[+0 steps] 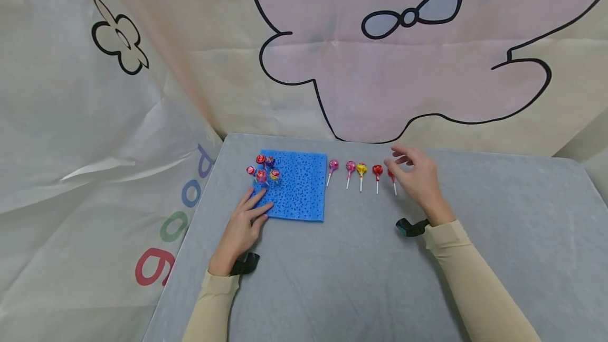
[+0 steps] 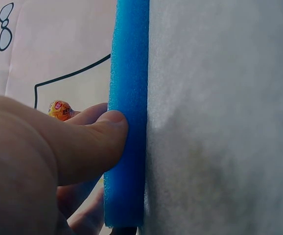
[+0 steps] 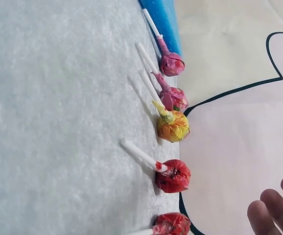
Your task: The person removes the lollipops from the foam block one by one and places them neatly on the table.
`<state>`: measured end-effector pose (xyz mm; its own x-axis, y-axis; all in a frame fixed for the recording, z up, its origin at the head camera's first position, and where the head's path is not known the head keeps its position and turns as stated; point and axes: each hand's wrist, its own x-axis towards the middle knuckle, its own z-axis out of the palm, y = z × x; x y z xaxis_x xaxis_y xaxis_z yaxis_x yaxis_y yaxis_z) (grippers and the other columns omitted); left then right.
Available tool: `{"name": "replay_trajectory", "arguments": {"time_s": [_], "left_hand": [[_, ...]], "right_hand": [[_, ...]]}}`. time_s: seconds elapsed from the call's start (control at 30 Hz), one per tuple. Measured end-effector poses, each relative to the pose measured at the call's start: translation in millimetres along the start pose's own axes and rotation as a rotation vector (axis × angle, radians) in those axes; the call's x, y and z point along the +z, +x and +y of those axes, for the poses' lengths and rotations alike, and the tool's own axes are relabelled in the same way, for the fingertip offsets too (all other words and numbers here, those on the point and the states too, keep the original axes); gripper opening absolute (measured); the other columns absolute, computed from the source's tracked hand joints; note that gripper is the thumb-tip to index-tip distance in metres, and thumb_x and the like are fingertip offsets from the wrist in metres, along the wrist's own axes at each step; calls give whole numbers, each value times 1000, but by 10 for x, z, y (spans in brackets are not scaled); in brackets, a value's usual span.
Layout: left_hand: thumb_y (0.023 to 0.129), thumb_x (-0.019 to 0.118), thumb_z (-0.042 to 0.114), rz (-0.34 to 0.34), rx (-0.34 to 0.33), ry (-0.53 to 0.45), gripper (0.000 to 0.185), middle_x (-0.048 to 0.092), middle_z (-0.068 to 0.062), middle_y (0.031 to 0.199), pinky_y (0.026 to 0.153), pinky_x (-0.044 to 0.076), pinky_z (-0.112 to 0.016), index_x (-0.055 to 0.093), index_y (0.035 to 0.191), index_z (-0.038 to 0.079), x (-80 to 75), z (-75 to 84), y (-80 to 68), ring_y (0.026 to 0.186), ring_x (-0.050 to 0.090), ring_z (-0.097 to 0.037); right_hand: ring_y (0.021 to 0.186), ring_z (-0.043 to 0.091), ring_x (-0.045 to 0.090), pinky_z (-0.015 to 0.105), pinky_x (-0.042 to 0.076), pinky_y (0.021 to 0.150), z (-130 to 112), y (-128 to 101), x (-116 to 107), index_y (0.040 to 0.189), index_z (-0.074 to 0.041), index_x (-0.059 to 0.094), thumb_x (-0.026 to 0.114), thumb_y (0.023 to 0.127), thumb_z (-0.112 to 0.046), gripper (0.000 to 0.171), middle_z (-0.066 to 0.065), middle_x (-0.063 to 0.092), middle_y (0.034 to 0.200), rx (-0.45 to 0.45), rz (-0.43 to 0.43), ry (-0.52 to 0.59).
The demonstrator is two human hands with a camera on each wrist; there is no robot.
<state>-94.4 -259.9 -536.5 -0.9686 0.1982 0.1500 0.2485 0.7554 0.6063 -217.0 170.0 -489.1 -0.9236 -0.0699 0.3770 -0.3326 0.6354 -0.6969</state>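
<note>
Lollipops lie in a row on the table [image 1: 332,278] just right of the blue foam pad [image 1: 299,194]; take the red end one [image 1: 391,174] by its stick. Right hand [image 1: 418,176] hovers there, fingers loose, holding nothing. Left hand [image 1: 244,223] rests flat, thumb pressing the pad's edge; keep it steady.

The foam pad [image 1: 298,191] is bright blue, speckled with darker holes. On its far left corner stand lollipops [image 1: 263,169] wrapped in red, pink, purple and orange. Right of the pad lie five more [image 1: 362,169]: two pink, one yellow-orange, two red (all on white sticks). The table cover [image 1: 356,278] under the pad is pale grey.
</note>
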Motion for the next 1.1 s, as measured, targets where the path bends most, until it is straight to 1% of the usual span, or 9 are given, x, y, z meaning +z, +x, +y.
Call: {"name": "replay_trajectory", "arguments": {"time_s": [0.13,0.27,0.37,0.43,0.63,0.77,0.9,1.0,1.1], "left_hand": [[101,68,7,4,3,3,35,46,-10,163,123,31,-62,71,135,9,0,-4,-4,159,25,-39],[101,68,7,9,12,5,35,46,-10,163,122,32,-62,71,135,9,0,-10,-4,158,25,-39],[101,68,7,9,13,7,35,46,-10,163,122,32,-62,71,135,9,1,-15,-5,159,25,-39],[101,68,8,6,9,8,35,46,-9,163,122,32,-62,71,136,9,1,-18,-5,159,25,-39],[101,67,8,3,4,7,35,46,-9,163,123,31,-61,70,136,10,6,-30,-5,159,24,-38],[101,67,8,10,9,1,35,46,-8,163,123,32,-62,71,136,10,8,-32,-5,159,25,-38],[101,68,8,17,16,5,35,46,-8,163,123,32,-61,71,135,10,13,-40,-4,159,26,-38],[101,68,8,15,15,10,35,46,-8,163,123,32,-60,71,135,11,19,-49,-4,159,26,-38],[101,68,8,12,15,9,35,46,-8,163,123,32,-60,71,136,11,22,-55,-4,159,25,-37]], "right_hand": [[96,34,70,55,54,90,-12,-18,51,127,-2,71,77,94,-17,36,17,72,115,-16,-11,-10],[94,32,70,55,56,86,-42,-26,94,125,-3,72,78,94,-16,35,16,72,112,-46,-19,-17],[93,30,70,50,57,82,-71,-31,126,125,-3,72,79,93,-16,35,15,72,111,-56,-32,-16],[93,28,70,45,57,80,-94,-35,149,125,-4,72,80,93,-17,36,15,72,111,-57,-45,-10],[89,30,69,37,54,72,-170,-37,229,125,-4,73,79,93,-17,35,18,73,108,-82,-81,0],[91,28,68,39,54,76,-236,-24,292,126,-5,72,79,93,-17,36,16,73,110,-78,-106,-8],[91,32,70,50,58,79,-297,-4,366,125,-4,73,81,91,-16,37,16,74,110,-96,-118,19],[94,32,70,51,59,79,-350,3,423,126,-4,73,82,91,-17,38,14,74,112,-108,-134,24],[100,30,69,51,59,84,-399,7,484,127,-5,72,81,93,-20,39,13,73,115,-102,-165,23]]}}
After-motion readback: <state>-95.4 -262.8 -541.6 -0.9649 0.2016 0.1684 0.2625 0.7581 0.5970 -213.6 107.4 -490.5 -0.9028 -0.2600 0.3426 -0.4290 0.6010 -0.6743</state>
